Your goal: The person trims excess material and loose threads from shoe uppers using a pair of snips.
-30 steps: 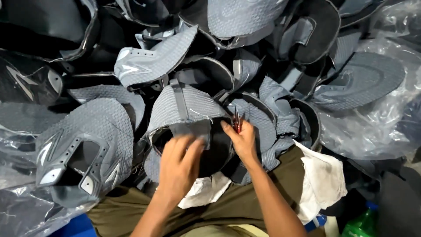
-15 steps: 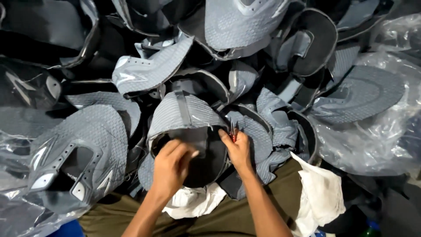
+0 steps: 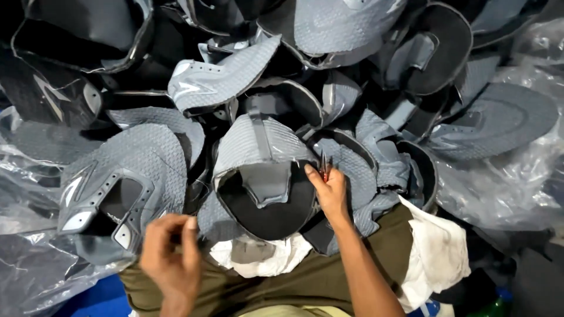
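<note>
grey shoe upper [image 3: 264,170], dark lining showing | right hand [image 3: 329,191] pinching small red clippers [image 3: 324,167] | left hand [image 3: 170,252] curled, holding nothing | heap of shoe uppers [image 3: 352,35], plastic sheet [image 3: 511,188]

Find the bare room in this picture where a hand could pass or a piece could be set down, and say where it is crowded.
Little is free: the olive cloth on the lap between the left hand and the right hand, and crinkled plastic sheeting at lower left. Ahead, grey shoe uppers overlap in a dense heap.
</note>
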